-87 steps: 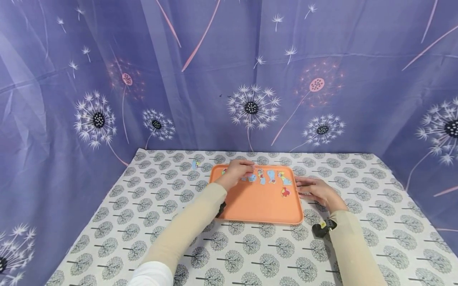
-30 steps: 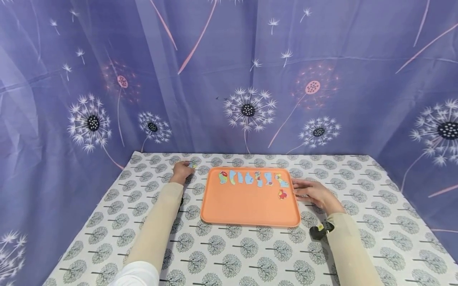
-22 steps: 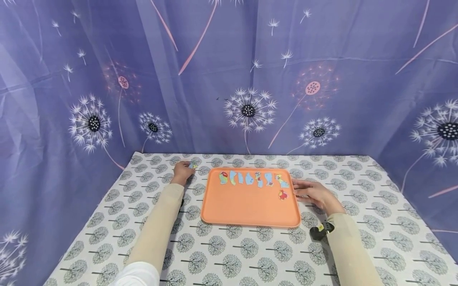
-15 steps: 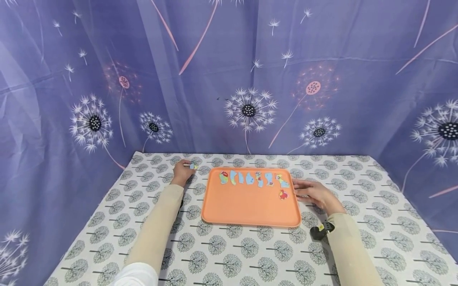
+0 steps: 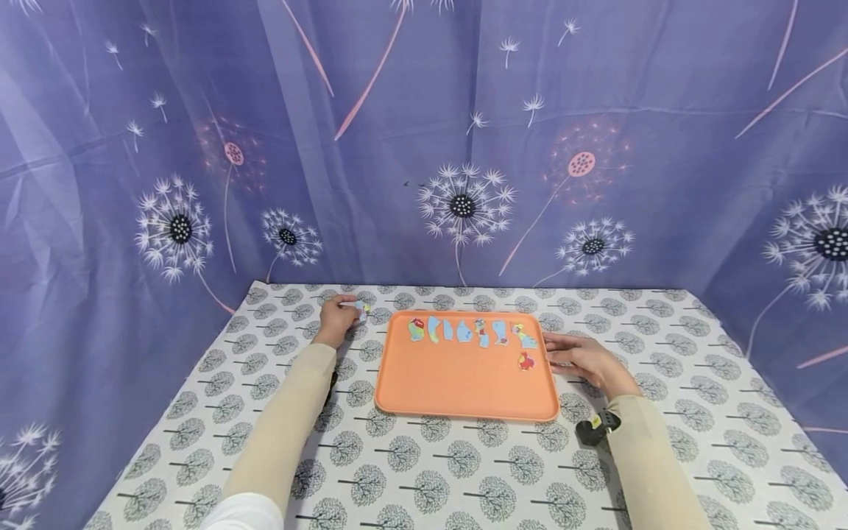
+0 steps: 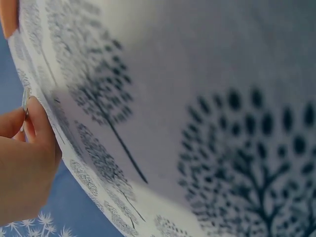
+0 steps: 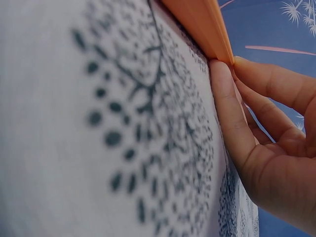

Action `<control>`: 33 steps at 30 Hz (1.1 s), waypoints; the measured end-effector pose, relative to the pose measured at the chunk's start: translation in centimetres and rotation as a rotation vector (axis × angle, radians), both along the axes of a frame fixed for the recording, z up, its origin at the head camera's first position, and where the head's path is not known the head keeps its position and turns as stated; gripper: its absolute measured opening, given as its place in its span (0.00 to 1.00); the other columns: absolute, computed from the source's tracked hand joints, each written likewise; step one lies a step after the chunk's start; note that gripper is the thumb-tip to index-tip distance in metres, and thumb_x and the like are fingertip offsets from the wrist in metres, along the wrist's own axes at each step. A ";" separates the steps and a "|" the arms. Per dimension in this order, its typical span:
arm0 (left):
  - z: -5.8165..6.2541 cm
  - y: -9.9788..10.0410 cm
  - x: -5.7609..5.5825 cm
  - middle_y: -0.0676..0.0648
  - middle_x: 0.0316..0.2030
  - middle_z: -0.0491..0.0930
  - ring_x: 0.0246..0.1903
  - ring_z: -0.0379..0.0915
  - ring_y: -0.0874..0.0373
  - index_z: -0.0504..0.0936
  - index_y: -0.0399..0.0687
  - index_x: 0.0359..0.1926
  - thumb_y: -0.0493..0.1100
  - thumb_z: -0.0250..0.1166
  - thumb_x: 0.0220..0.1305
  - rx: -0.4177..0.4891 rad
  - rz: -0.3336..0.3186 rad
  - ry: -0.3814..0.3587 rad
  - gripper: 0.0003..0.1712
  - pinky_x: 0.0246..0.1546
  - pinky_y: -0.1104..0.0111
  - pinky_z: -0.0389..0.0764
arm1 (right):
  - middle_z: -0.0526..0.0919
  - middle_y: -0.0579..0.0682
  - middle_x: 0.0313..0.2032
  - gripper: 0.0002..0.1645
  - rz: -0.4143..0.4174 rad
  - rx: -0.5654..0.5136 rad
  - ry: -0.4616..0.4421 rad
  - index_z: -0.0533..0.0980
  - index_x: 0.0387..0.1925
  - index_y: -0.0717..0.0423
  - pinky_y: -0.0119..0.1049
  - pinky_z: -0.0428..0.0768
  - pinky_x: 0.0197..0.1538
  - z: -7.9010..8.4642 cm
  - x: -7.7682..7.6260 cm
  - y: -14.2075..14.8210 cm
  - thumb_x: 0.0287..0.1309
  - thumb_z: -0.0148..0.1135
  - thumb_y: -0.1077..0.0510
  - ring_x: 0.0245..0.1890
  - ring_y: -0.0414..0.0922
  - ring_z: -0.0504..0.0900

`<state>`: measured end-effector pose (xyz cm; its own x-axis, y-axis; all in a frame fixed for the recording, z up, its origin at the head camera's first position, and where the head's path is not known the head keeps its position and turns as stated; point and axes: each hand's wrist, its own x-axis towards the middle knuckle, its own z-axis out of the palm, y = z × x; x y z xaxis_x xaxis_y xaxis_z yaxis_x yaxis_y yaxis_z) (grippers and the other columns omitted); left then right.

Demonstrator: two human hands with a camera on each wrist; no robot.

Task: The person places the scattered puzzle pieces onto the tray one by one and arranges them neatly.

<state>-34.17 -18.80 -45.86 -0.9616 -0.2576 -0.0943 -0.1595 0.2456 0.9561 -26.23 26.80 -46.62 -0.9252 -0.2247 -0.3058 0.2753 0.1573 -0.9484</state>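
At the tray's far left, my left hand [image 5: 336,322] pinches a small light-blue and yellow puzzle piece [image 5: 361,308] between thumb and fingers. The left wrist view shows that piece [image 6: 25,102] edge-on, thin and flat, at the fingertips. A row of several similar cut-out pieces [image 5: 464,331] lies along the far side of the orange tray [image 5: 464,383]. Below the row's right end sits a red piece [image 5: 526,361]. My right hand [image 5: 586,359] touches the tray's right edge with extended fingers; in the right wrist view, thumb and forefinger tips rest at the tray's rim [image 7: 217,34].
A white cloth with grey tree prints covers the table [image 5: 424,478]. Behind it hangs a purple-blue curtain [image 5: 371,184] with dandelion prints. A black wrist device [image 5: 598,427] sits on the right forearm.
My left hand has moved from over the tray to the table at far left, grasped the piece lying there and tilted it up. My right hand stays at the tray's edge.
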 end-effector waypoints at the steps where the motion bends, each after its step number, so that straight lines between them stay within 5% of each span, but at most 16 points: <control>1: 0.2 0.1 0.1 0.38 0.38 0.77 0.35 0.80 0.47 0.75 0.35 0.59 0.27 0.59 0.63 0.037 -0.004 -0.006 0.22 0.41 0.61 0.86 | 0.64 0.69 0.64 0.38 0.000 0.000 0.000 0.54 0.71 0.67 0.37 0.82 0.53 0.0 0.0 0.0 0.62 0.57 0.69 0.43 0.42 0.83; 7: 1.0 0.9 0.7 0.39 0.41 0.75 0.39 0.80 0.47 0.73 0.36 0.61 0.27 0.58 0.64 0.201 -0.032 -0.053 0.24 0.49 0.59 0.83 | 0.64 0.69 0.64 0.38 0.002 0.001 0.000 0.54 0.71 0.67 0.37 0.82 0.53 -0.1 -0.1 0.0 0.62 0.57 0.69 0.43 0.42 0.83; 11: 1.4 1.9 1.0 0.39 0.43 0.76 0.42 0.80 0.46 0.72 0.37 0.62 0.27 0.60 0.63 0.232 -0.050 -0.063 0.25 0.53 0.58 0.81 | 0.64 0.69 0.64 0.38 -0.003 0.001 0.003 0.54 0.71 0.67 0.37 0.82 0.53 -0.1 -0.1 0.1 0.63 0.57 0.69 0.42 0.42 0.83; 20: 1.6 4.8 1.4 0.33 0.44 0.77 0.28 0.81 0.58 0.71 0.32 0.62 0.23 0.60 0.59 0.349 -0.112 -0.068 0.29 0.52 0.59 0.82 | 0.63 0.69 0.64 0.38 -0.001 0.004 -0.003 0.54 0.71 0.66 0.37 0.82 0.53 -0.1 -0.1 0.1 0.63 0.57 0.68 0.43 0.42 0.83; 33: 1.6 10.7 3.5 0.35 0.40 0.79 0.32 0.81 0.52 0.75 0.30 0.55 0.23 0.61 0.58 0.426 -0.163 -0.170 0.22 0.46 0.63 0.85 | 0.65 0.67 0.64 0.39 -0.003 0.004 -0.014 0.54 0.71 0.65 0.37 0.82 0.53 0.0 -0.1 0.1 0.62 0.59 0.67 0.43 0.42 0.83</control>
<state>-30.72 -8.07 -44.27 -0.9482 -0.0088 -0.3176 -0.3139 -0.1274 0.9409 -26.31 26.88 -46.67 -0.9214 -0.2210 -0.3198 0.2892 0.1598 -0.9438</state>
